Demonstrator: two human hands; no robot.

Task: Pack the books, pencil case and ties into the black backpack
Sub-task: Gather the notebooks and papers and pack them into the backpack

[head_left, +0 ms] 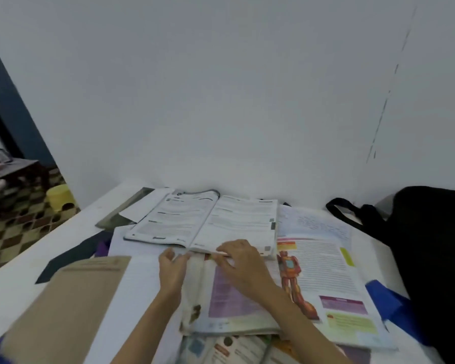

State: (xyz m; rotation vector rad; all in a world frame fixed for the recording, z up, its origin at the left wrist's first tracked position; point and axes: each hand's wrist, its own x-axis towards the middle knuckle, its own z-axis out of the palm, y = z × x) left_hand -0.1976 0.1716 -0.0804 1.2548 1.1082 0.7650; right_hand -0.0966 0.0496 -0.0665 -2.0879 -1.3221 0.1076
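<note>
**Both hands at the edge of the open books**

The landmark is the colourful open book (326,279) with the robot figure, lying in the middle of the white bench (16,279). On its left page rests the right hand (243,264), its grip pinching the near edge of the grey text book (208,222). Just left of it, the left hand (172,269) has a relaxed, half-wide grip and holds nothing. Further left lies a brown book (63,306), and behind that a dark tie (74,254). The grey text book lies open just behind the landmark. Far right of it stands the black backpack (431,258).
</note>
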